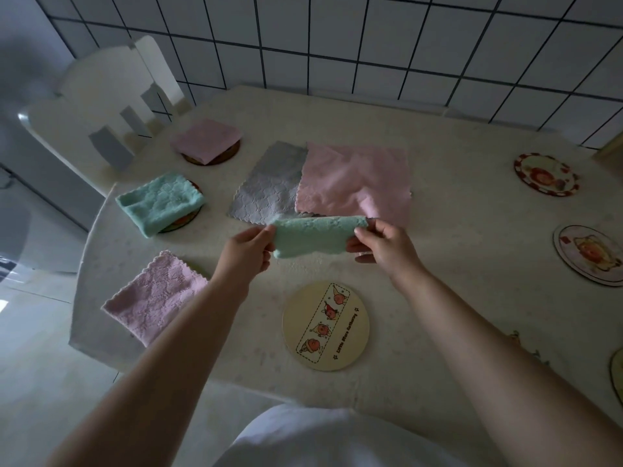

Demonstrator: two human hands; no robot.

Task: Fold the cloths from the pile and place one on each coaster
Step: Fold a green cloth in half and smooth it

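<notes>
The desk (455, 203) fills the frame. At centre, a pink cloth (357, 180) overlaps a grey cloth (266, 187). Below them, the left hand (247, 252) and right hand (384, 247) hold a folded green cloth (313, 237) stretched between them, fingers pinched on its ends, above a bare round coaster (325, 326).

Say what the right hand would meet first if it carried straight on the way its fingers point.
The right hand points left along the green cloth it holds, so it would likely meet the left hand gripping the other end, though depth is hard to judge.
</notes>
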